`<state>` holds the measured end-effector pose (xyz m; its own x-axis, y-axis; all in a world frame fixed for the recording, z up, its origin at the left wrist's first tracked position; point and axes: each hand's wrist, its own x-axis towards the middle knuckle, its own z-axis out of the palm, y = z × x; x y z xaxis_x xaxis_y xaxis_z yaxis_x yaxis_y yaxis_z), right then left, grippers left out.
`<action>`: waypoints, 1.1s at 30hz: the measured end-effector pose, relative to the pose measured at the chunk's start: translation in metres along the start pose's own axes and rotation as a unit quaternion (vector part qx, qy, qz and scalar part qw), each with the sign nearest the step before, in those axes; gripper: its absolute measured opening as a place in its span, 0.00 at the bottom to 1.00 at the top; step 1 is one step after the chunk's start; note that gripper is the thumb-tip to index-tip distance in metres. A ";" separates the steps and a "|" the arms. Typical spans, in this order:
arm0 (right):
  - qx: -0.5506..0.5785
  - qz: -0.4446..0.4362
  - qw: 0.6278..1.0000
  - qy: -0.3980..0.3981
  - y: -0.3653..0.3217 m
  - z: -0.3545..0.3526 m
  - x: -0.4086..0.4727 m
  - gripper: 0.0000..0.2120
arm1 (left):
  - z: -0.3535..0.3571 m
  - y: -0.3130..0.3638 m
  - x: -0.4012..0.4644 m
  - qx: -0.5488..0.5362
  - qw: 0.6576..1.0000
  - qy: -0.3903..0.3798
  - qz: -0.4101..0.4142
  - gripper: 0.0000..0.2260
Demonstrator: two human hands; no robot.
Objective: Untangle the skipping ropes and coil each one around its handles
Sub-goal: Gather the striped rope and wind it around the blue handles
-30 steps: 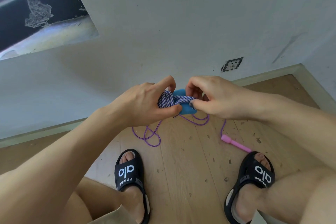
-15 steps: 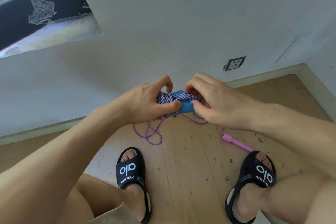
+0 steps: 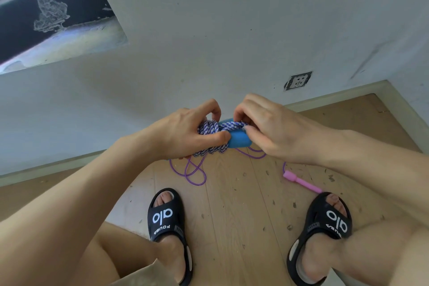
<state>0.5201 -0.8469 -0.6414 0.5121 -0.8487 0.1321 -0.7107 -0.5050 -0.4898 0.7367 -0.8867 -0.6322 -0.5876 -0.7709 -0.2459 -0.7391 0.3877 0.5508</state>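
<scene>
A braided purple-and-white rope [image 3: 210, 129] is wound around blue handles [image 3: 239, 139], and I hold the bundle in mid-air in front of me. My left hand [image 3: 185, 132] grips the coiled part, thumb pressed near the blue handle. My right hand [image 3: 267, 126] pinches a strand of the braided rope over the handle's end. On the floor below lies a thin purple rope [image 3: 193, 170] in loose loops, running to a pink handle [image 3: 301, 182] beside my right foot. Its other handle is not visible.
I sit facing a white wall with a socket [image 3: 298, 81] and a skirting board. My two feet in black sandals [image 3: 166, 218] [image 3: 329, 223] rest on the wooden floor, which is strewn with small debris. A dark window opening [image 3: 46, 7] is at upper left.
Both hands have kept working the braided rope around the blue handles; the right fingers shifted over the top strand and the bundle rose slightly. The thin purple rope has not moved.
</scene>
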 end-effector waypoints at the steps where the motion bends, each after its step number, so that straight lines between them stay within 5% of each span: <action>1: -0.010 0.002 1.000 0.008 -0.001 0.001 0.000 0.06 | 0.000 -0.001 0.001 0.011 1.000 0.012 0.006 0.13; 5: -0.011 0.058 0.997 0.048 -0.002 0.001 0.001 0.06 | -0.001 0.000 0.003 0.062 0.997 0.048 0.017 0.16; 11: 0.152 0.202 0.968 0.002 -0.005 -0.009 0.001 0.08 | 0.001 0.000 -0.002 0.171 0.978 0.110 0.041 0.18; 21: 0.381 0.239 0.890 -0.070 0.016 -0.020 0.007 0.08 | -0.001 -0.003 -0.005 0.183 0.971 0.110 0.105 0.20; 28: 0.284 0.184 0.941 -0.006 0.003 -0.010 0.007 0.05 | 0.017 0.006 0.001 0.215 0.965 0.053 0.137 0.23; 33: 0.331 0.195 0.923 -0.014 0.004 -0.010 0.007 0.06 | 0.021 -0.001 0.001 0.125 0.986 0.047 0.095 0.21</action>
<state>0.5160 -0.8562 -0.6341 0.2979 -0.9369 -0.1829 -0.3986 0.0520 -0.9157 0.7301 -0.8772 -0.6501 -0.6984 -0.7118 -0.0754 -0.6843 0.6330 0.3620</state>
